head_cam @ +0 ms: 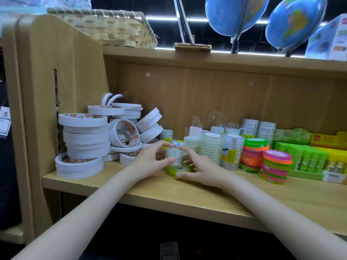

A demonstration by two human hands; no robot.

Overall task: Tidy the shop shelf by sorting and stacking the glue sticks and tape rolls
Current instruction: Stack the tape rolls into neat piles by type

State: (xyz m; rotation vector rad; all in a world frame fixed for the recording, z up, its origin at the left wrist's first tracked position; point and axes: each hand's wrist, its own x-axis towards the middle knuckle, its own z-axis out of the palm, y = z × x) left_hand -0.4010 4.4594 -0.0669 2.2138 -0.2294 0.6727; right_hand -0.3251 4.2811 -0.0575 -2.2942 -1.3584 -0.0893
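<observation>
Tape stack (174,156) upright between hands.

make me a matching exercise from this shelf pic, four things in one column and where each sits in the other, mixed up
Things
1. white tape rolls
2. neon pink and green tape rolls
3. wicker basket
4. clear tape stack

Places
A. between the left hand and right hand
B. on top of the unit, upper left
C. piled at the shelf's left end
D. right of the hands, near the front edge of the shelf

Pairs: 1-C, 2-D, 3-B, 4-A
</observation>
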